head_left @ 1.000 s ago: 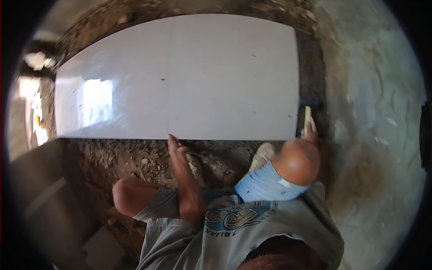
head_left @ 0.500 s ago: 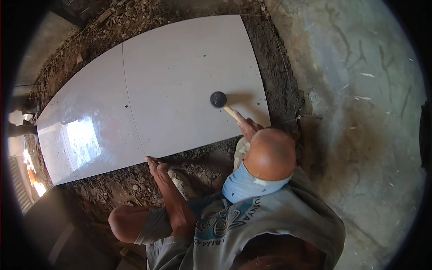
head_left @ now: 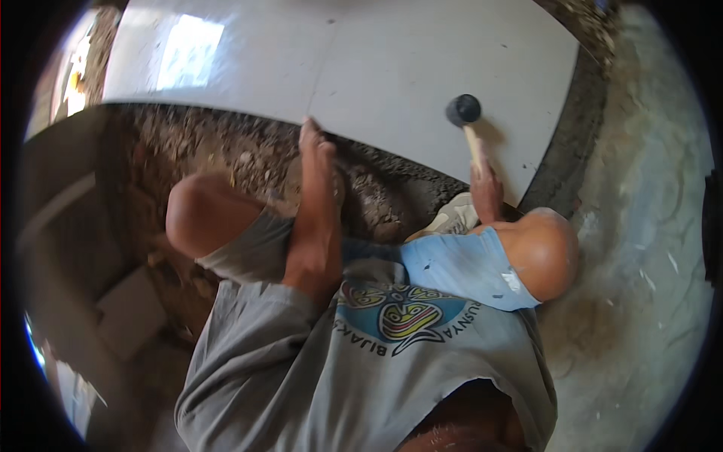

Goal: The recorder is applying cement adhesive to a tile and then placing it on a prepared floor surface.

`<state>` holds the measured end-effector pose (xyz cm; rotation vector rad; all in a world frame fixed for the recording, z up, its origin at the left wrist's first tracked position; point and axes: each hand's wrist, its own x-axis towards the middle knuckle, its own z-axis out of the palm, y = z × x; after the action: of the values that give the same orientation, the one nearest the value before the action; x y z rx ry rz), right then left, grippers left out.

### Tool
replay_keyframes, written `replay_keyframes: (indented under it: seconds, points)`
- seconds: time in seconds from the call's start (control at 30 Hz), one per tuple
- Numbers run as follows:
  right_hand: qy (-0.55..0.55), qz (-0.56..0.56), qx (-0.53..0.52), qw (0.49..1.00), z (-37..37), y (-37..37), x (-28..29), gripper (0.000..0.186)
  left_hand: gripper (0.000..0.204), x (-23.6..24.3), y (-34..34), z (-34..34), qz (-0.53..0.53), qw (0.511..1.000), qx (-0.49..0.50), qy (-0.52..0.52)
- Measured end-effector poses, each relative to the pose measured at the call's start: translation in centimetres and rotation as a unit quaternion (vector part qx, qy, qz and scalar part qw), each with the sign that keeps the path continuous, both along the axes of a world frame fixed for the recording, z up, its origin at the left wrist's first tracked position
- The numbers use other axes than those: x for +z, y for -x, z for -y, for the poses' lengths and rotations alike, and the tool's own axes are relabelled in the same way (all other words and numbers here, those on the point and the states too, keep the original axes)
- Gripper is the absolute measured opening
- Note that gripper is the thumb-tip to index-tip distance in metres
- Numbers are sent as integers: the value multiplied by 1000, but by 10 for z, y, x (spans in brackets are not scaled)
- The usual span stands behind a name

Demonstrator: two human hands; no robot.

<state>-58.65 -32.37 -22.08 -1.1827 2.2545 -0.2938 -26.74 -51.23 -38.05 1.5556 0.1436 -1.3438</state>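
Note:
My right hand [head_left: 486, 184] is wrapped round the pale wooden handle of a mallet [head_left: 464, 111] with a black, rounded head. The mallet's head is over the right-hand glossy white tile [head_left: 422, 83]; whether it touches the surface I cannot tell. At the seam between that tile and the left-hand white tile [head_left: 248, 75], my left hand [head_left: 313, 139] has a finger stretched to the near edge. Nothing shows in this hand, and its other fingers are partly hidden and blurred.
Loose dark soil [head_left: 248, 154] runs along the tiles' near edge, close to my bent legs and shoe [head_left: 456, 217]. To the right lies a grey concrete floor [head_left: 640, 248]. Blurred block-like shapes [head_left: 132, 313] stand at the left.
My view has tilted down and turned, so the tiles appear higher up. My left hand stays at the seam; my right hand still holds the mallet over the right-hand tile.

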Motion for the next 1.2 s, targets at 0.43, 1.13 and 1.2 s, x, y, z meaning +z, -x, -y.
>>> replay_keyframes:
  seconds: [0.43,1.13,1.2]
  points:
    - [191,-80,207,956,0,-1,-13,49,26,44,19,-15,-42,996,4,-73]
    - [145,-74,278,947,25,-9,-25,51,21,25,-11,-14,-17,993,7,-116]
    - [89,-49,292,951,39,-21,-24,50,28,12,-37,-16,-87,993,70,-27]
